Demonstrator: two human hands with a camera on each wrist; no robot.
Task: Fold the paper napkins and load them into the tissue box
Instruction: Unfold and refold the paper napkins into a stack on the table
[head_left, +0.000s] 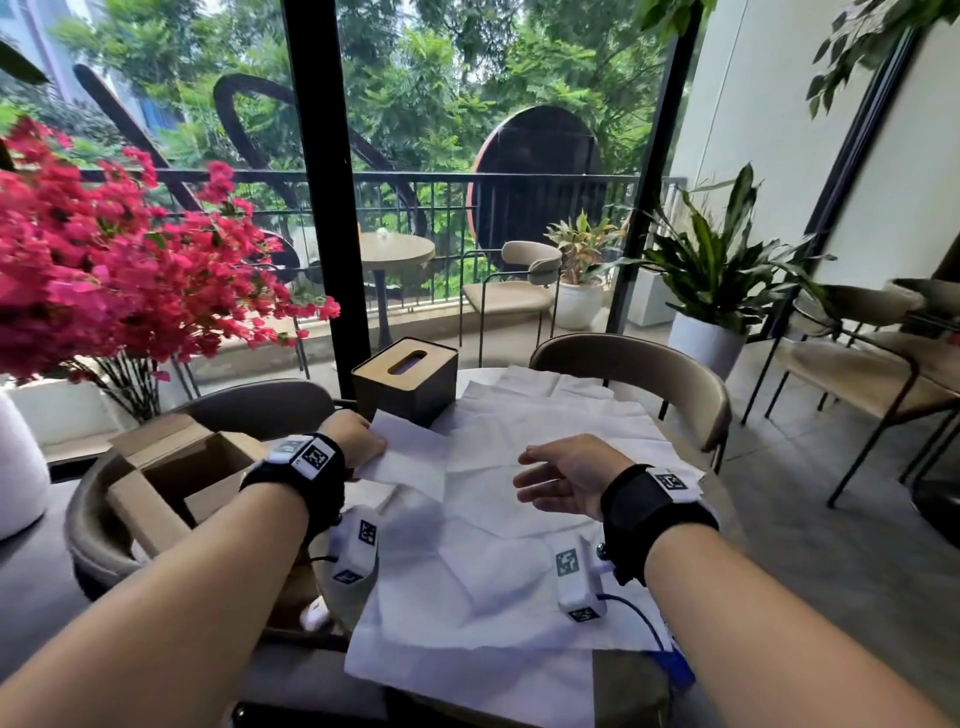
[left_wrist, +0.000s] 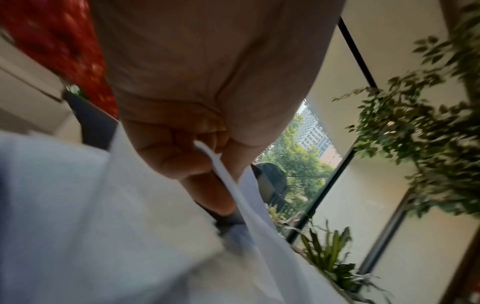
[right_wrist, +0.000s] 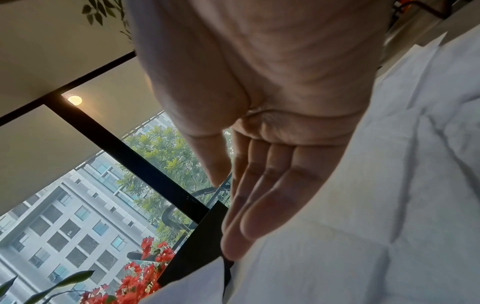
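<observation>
Several large white paper napkins (head_left: 519, 530) lie spread and creased over a small round table. My left hand (head_left: 358, 436) pinches the left edge of the top napkin (left_wrist: 221, 170), lifted and partly folded over toward the middle. My right hand (head_left: 561, 475) hovers flat and open just above the napkin's middle, fingers (right_wrist: 259, 205) straight and together, holding nothing. The dark tissue box (head_left: 405, 382) with a wooden slotted lid stands at the table's far left, just beyond my left hand; its dark side (right_wrist: 202, 242) shows past my right fingertips.
An open cardboard box (head_left: 176, 467) sits on a chair to the left. A second chair (head_left: 639, 379) stands behind the table. Pink flowers (head_left: 104, 249) crowd the left side. A glass wall with a black frame (head_left: 322, 182) rises just beyond the table.
</observation>
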